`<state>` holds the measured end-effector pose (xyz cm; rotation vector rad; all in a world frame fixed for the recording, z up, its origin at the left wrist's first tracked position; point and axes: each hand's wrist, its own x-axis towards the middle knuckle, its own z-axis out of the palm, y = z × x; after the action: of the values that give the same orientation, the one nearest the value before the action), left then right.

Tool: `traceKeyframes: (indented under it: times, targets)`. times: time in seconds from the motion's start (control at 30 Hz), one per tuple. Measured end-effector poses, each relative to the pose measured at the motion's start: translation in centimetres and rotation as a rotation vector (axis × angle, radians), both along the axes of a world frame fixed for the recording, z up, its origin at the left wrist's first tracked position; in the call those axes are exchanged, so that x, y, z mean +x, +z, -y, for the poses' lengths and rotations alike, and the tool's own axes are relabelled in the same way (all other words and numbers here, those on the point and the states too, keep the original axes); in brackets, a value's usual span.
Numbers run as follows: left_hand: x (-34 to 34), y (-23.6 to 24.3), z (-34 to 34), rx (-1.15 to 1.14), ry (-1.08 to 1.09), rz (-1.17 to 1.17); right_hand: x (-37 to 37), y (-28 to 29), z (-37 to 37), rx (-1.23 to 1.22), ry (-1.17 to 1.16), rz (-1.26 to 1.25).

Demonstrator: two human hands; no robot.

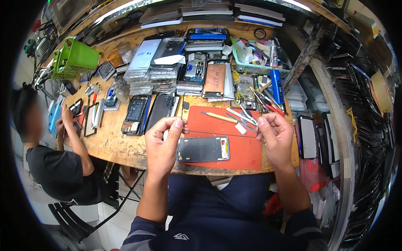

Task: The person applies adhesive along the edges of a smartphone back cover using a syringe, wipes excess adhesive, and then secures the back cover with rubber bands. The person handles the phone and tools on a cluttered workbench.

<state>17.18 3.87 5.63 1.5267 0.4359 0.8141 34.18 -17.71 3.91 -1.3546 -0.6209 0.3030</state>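
Note:
My left hand (pixel 165 142) pinches the left side of a thin dark rectangular frame (pixel 222 134), with a small white object (pixel 166 134), too hidden to identify, in its curled fingers. My right hand (pixel 274 138) grips the frame's right side between thumb and fingers. Beneath it, a dark phone screen or housing (pixel 203 148) lies flat on a red mat (pixel 247 157), just right of my left hand. On the mat's upper part are a wooden-handled tool (pixel 224 117), a white scraper (pixel 240 129) and several slim tools.
Disassembled phones (pixel 136 115), stacked parts (pixel 144 73) and a teal basket (pixel 247 67) crowd the back of the wooden bench (pixel 109 142). A green basket (pixel 75 56) stands back left. At left a seated co-worker (pixel 56 171) handles parts. A metal post (pixel 333 108) and piled panels border the right.

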Motion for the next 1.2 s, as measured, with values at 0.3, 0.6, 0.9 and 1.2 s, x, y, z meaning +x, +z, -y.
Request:
traceKeyframes:
  times: [0.3, 0.6, 0.9, 1.2]
  targets:
    - [-1.8, -1.6, 0.2, 0.085, 0.146, -0.053, 1.8, 3.4, 0.8, -0.311, 0.111, 0.891]
    - [-2.2, -2.9, 0.1, 0.014, 0.131, -0.046, 1.8, 1.7, -0.1, -0.449, 0.167, 1.052]
    - [-3.0, -3.0, 0.2, -0.038, 0.099, -0.033, 1.6, 1.6, -0.9, -0.432, 0.245, 0.973]
    - [-3.0, -2.7, 0.6, 0.01, 0.122, -0.074, 1.6, 1.3, -1.0, -0.403, 0.226, 1.029]
